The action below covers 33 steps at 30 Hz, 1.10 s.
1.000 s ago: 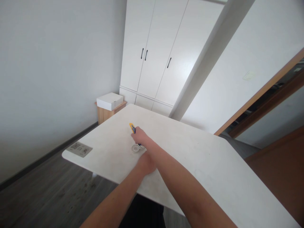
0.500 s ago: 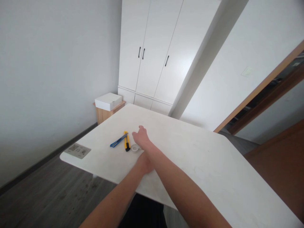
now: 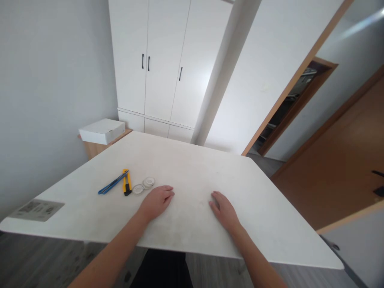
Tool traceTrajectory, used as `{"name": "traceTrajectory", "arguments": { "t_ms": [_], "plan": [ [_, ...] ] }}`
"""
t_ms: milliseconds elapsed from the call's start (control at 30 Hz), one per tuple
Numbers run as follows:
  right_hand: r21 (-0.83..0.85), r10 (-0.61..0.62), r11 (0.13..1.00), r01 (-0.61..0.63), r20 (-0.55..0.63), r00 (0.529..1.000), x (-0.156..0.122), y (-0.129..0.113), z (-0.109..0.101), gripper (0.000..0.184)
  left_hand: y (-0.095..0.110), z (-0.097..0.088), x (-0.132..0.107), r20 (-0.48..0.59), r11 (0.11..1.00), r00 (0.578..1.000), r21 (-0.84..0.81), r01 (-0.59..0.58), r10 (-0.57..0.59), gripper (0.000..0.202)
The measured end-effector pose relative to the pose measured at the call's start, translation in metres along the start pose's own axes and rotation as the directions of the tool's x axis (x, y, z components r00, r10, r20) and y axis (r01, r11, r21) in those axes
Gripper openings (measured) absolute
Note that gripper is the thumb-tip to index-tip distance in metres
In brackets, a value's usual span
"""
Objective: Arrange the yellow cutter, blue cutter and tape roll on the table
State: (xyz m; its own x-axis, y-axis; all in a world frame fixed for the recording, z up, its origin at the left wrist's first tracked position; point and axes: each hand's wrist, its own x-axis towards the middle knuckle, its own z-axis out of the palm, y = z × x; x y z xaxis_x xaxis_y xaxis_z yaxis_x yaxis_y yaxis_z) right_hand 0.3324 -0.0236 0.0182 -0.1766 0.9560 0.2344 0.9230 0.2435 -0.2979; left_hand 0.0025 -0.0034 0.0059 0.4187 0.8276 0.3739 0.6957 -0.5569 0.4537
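On the white table [image 3: 186, 168], my left hand [image 3: 156, 202] rests palm down with its fingers loosely stretched and nothing visible in it. A pale round two-part item [image 3: 143, 186], like an opened compass or compact, lies just beyond that hand, on its left. Further left, a yellow utility knife [image 3: 126, 183] with black parts lies beside it. One end of a blue utility knife [image 3: 112, 183] meets the yellow knife's top. Over on the right, my right hand [image 3: 223, 209] lies on the tabletop, thumb apart from the fingers, holding nothing.
A printed label [image 3: 39, 210] is stuck at the table's left corner. Behind that side stands a white box [image 3: 102, 131] on a wooden cabinet. A tall white wardrobe [image 3: 162, 64] is at the back, and a brown door [image 3: 327, 168] is at the right.
My forearms were crossed, with one hand near the round item. They have uncrossed and my hands now lie apart. The round item looks more spread out. The view has swung right.
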Motion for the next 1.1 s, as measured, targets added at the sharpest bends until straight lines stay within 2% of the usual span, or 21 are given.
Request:
{"name": "traceTrajectory", "arguments": {
  "t_ms": [133, 533, 833, 1100],
  "plan": [
    [-0.024, -0.031, 0.999, 0.03, -0.031, 0.999, -0.019, 0.001, 0.005, 0.043, -0.002, -0.001, 0.0, 0.027, 0.999, 0.999, 0.038, 0.024, -0.025, 0.034],
    [-0.031, -0.028, 0.999, 0.026, -0.041, 0.999, -0.019, -0.004, 0.003, 0.045, -0.007, 0.0, 0.0, 0.042, 0.994, 0.999, 0.109, 0.014, -0.019, 0.035],
    [-0.094, -0.118, 0.989, 0.116, -0.011, 0.993, -0.014, -0.005, 0.0, 0.044, -0.008, 0.001, 0.0, 0.036, 0.995, 0.999, 0.098, 0.016, -0.02, 0.034],
    [-0.059, -0.087, 0.995, 0.085, -0.027, 0.996, -0.015, -0.002, 0.004, 0.046, -0.007, 0.0, 0.001, 0.049, 0.995, 0.999, 0.099, 0.017, -0.021, 0.035]
  ]
}}
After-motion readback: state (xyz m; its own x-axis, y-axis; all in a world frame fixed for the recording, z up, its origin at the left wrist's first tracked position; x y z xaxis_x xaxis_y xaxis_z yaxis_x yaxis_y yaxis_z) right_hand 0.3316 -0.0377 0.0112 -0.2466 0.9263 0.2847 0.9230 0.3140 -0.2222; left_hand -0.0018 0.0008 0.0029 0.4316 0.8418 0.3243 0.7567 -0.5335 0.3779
